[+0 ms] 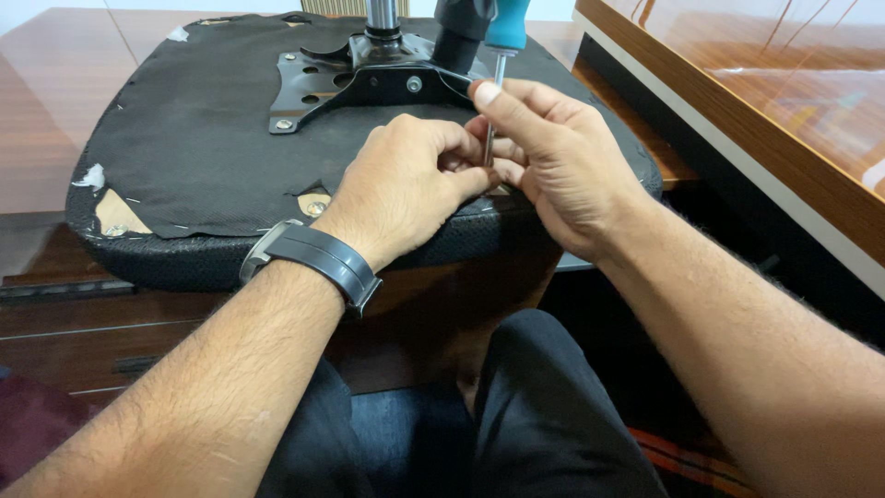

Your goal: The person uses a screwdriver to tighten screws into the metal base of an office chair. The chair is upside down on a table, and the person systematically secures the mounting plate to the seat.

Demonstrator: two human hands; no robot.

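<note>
Screwdriver (495, 101) shaft pinched by right hand (553, 166) and left hand (410, 180), at 6 o'clock of bracket (369, 83) on upturned seat (194, 138); shaft best kept upright, pressed firmly.

A glossy reddish-brown wooden desk (55, 101) is seen at the upper left of the frame, its top reflecting light; below it, at the lower left, darker wooden drawer fronts (83, 337) are shown, crossed by thin pale lines; a second wooden surface (784, 101) with a pale edge strip is set along the upper right, equally glossy; dark trousers (516, 415) are seen at the bottom centre; a strip of red and orange patterned floor covering (691, 456) is glimpsed at the lower right; a maroon patch (28, 424) is visible at the bottom left corner.
</note>
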